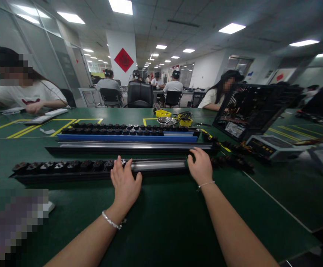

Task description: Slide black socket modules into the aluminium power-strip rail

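Note:
Across the green table lies a long black rail [161, 165] with a row of small black parts [72, 165] filling its left portion and a bare metallic channel at the right. My left hand [124, 183], fingers spread, rests at the last parts of that row. At the rail's right end is my right hand [201, 165], its thumb and forefinger curved apart. Behind lies a second black rail [133, 145] with a bare silvery channel, and beyond it a blue rail [128, 138] beside more rows of black parts.
At the right stand an open computer case [250, 107] and a metal power supply box [275, 146]. Further back are a yellow tray [163, 113] and a round metal dish [166, 121]. People sit across the table at left and right.

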The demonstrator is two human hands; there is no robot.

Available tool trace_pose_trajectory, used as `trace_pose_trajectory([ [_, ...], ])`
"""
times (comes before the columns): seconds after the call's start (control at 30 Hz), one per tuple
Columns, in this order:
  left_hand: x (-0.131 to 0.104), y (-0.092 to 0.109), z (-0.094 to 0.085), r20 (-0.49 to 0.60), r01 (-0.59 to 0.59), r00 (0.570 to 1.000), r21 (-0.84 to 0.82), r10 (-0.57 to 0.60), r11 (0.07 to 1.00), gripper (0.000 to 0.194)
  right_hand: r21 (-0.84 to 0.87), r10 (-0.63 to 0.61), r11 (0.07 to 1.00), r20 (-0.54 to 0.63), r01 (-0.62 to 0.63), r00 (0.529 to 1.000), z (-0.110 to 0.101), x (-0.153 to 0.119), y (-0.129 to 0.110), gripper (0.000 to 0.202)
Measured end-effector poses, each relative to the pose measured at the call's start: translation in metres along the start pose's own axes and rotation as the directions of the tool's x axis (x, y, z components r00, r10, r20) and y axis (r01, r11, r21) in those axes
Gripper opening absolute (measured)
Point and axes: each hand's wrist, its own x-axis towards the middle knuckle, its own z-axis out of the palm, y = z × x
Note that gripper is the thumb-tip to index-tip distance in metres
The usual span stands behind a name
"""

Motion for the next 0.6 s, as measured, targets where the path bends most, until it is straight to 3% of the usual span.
trace_pose_trajectory([
  [0.1,0.001,-0.002,0.002,0.009,-0.001,1.0,0.019,0.001,1.0,0.049,0.055,-0.152,0.988,0.134,0.146,0.979,0.009,-0.009,-0.02,0.039],
  [0.27,0.001,0.0,-0.001,0.024,0.001,1.0,0.043,-0.002,0.999,0.05,0.05,-0.206,0.978,0.325,0.201,0.923,0.017,-0.012,-0.027,0.041],
  [0.6,0.003,-0.001,-0.001,0.03,-0.042,0.999,0.054,0.041,0.998,0.048,0.07,-0.232,0.973,0.322,0.221,0.918,0.016,-0.01,-0.025,0.04],
])
